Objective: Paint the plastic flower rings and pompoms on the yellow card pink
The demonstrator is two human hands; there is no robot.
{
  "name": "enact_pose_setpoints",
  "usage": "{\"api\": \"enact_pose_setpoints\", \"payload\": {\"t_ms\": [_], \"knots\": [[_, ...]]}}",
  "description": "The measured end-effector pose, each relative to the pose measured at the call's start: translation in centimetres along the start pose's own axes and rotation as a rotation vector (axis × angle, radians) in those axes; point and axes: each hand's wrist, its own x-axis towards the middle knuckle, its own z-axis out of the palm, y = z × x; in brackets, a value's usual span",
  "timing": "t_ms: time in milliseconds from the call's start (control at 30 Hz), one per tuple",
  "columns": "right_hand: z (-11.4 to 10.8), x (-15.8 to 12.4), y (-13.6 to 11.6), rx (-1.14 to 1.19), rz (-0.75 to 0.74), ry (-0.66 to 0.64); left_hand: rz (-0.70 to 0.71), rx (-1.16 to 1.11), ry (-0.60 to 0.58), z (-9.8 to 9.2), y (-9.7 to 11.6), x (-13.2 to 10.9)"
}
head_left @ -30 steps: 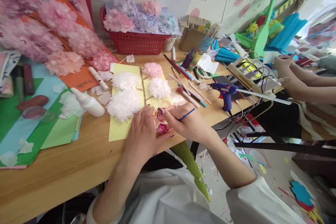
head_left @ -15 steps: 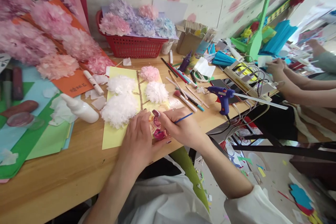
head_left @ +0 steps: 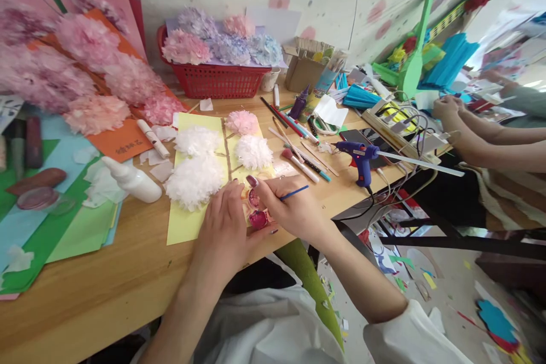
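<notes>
- With right hand (head_left: 294,205), gripping a thin blue stick (head_left: 293,193) near the lower right corner of the yellow paper (head_left: 181,230); fingers pressed together on it, blue end pointing away from the paper, other end hidden behind the fingers.
- With left hand (head_left: 224,219), covering part of the paper's lower edge; fingers side by side, thumb stretched to the right, below the pink cup (head_left: 253,199) and the dark pink cup (head_left: 258,219). Not possible to tell if clamped on the cups or only resting against them.
- For the step in hand, probably working at the colour in the cups: better to move only the fingers, lightly, and to steady the cups with the left hand.
- Better also to take little colour at one time, and to hold any stained end away from the white flowers (head_left: 194,179) on the paper, probably easy to mark.
- Looking for the cups: at the lower right corner of the paper, between both hands; not clear if on the paper or just beside it.
- Seen from the right grip: cups just to the left of the fingertips, very near, partly covered by the hand.
</notes>
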Motion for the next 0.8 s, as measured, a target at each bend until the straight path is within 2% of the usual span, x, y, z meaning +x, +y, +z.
{"api": "enact_pose_setpoints", "payload": {"t_ms": [67,300,467,667,800], "knots": [[-0.2,-0.1,-0.1,-0.041,0.000,0.042,-0.002,0.003,-0.002,0.0,0.1,0.0],[0.0,0.4,-0.4,0.097,-0.014,-0.037,-0.002,0.034,-0.019,-0.1,0.0,0.0],[0.6,1.1,-0.2,0.039,-0.009,0.016,0.007,-0.005,-0.008,0.0,-0.1,0.0],[-0.1,0.7,0.0,0.094,0.142,0.088,-0.019,-0.014,-0.010,-0.1,0.0,0.0],[0.1,2.1,0.4,0.047,0.187,0.073,-0.017,-0.005,-0.029,-0.2,0.0,0.0]]}}
